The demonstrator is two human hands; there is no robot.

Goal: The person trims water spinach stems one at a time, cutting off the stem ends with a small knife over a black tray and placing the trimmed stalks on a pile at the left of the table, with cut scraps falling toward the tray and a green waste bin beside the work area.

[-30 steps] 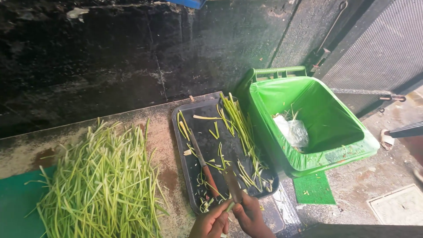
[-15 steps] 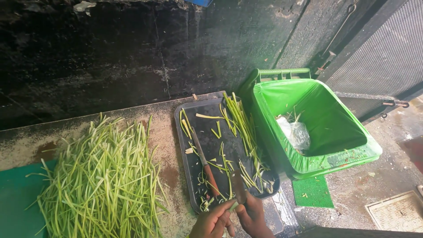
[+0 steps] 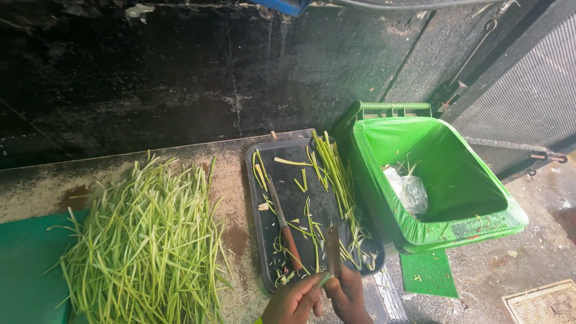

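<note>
At the bottom edge, my left hand [image 3: 294, 300] pinches a thin green stalk [image 3: 324, 279]. My right hand [image 3: 349, 295] grips a small knife [image 3: 332, 249] whose blade points up over the black tray [image 3: 261, 153]. Both hands meet just at the tray's near rim. On the tray lie cut green stems, peelings and a second knife with a brown handle [image 3: 284, 227]. A large heap of long green stalks [image 3: 141, 240] lies on the counter to the left, about an arm's width from my hands.
A green bin [image 3: 447, 231] lined with a green bag stands right of the tray, with a clear plastic bag [image 3: 409, 191] and scraps inside. A green board [image 3: 24, 264] lies at far left. A dark sooty wall runs behind; a green mat and a drain cover lie on the floor.
My hands stay at the tray's near rim, the knife working on the stalk. The view has shifted slightly; nothing else moved.
</note>
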